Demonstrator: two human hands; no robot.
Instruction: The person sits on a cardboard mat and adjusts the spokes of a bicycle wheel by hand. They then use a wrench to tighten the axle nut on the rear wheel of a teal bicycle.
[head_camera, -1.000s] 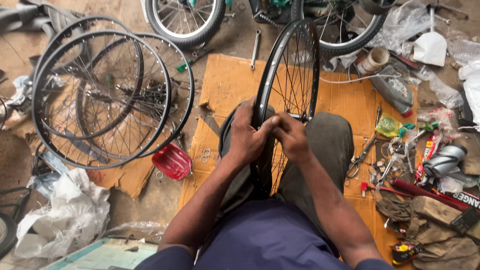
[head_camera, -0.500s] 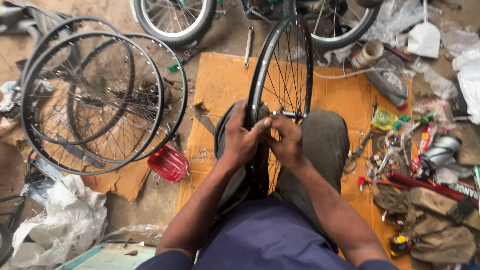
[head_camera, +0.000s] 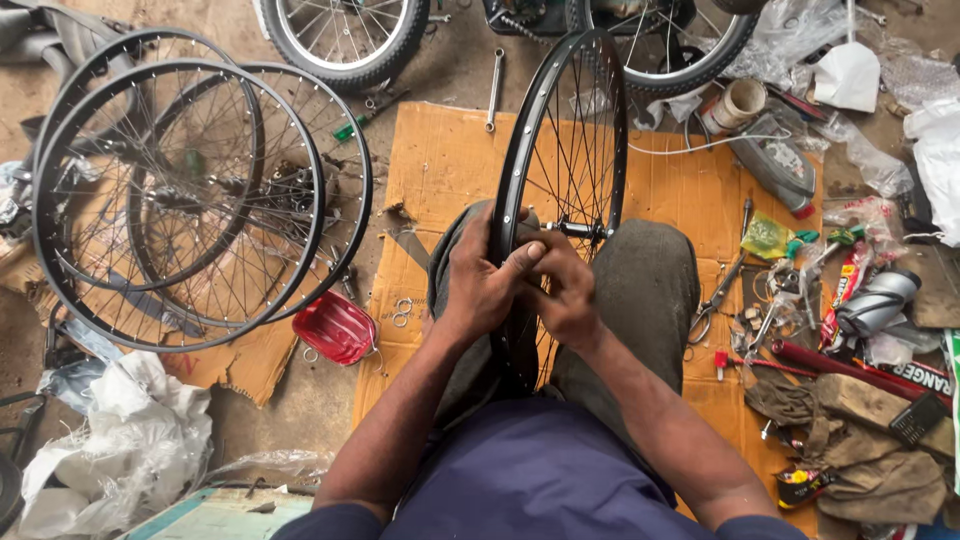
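A black spoked bicycle wheel rim (head_camera: 560, 110) stands upright between my knees, over an orange cardboard sheet (head_camera: 440, 170). My left hand (head_camera: 478, 285) wraps around the near left side of the rim. My right hand (head_camera: 565, 290) presses against the rim and spokes just right of it, fingers curled near the hub axle (head_camera: 575, 230). The two hands touch each other at the rim. What lies under my fingers is hidden.
Several bare spoked rims (head_camera: 190, 200) lie stacked at the left. A small red tray (head_camera: 338, 327) sits by my left knee. Tools, pliers, a grease bottle and rags (head_camera: 830, 300) clutter the right. Tyred wheels (head_camera: 345, 35) lie at the top. White plastic (head_camera: 120, 450) lies lower left.
My hands stay on the rim, fingers shifting slightly; the view has drifted so the wheel and hands sit a little more central.
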